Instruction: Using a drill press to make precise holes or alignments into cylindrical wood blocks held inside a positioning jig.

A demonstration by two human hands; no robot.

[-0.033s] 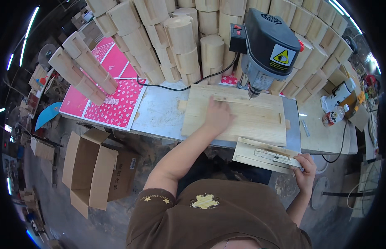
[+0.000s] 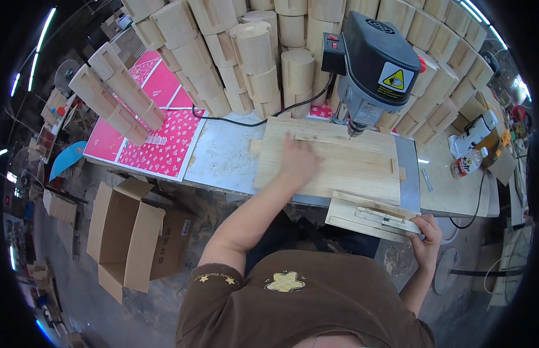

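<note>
My left hand (image 2: 301, 162) lies on the wide pale wooden board (image 2: 339, 182), its fingers stretched out and slightly smeared by motion. A thin wooden strip (image 2: 333, 142) runs along the far part of that board. Close to my body at the table's front edge, a smaller wooden panel (image 2: 342, 215) carries a narrow pale fitting with metal parts (image 2: 380, 218). My right hand (image 2: 427, 233) grips this panel by its right end, thumb on top. Beyond the wide board stands a dark bench drill press (image 2: 376, 64), its chuck (image 2: 356, 129) over the board's far edge.
Stacked wooden cylinders (image 2: 255, 64) line the back of the table, and a pair leans at the left (image 2: 110, 107) on pink patterned sheets (image 2: 156, 153). A black cable (image 2: 240, 124) crosses behind the board. An open carton (image 2: 144, 246) sits lower left; a bottle (image 2: 469, 162) stands right.
My left hand has slid slightly to the left over the wide board. My right hand and the small panel have stayed in place.
</note>
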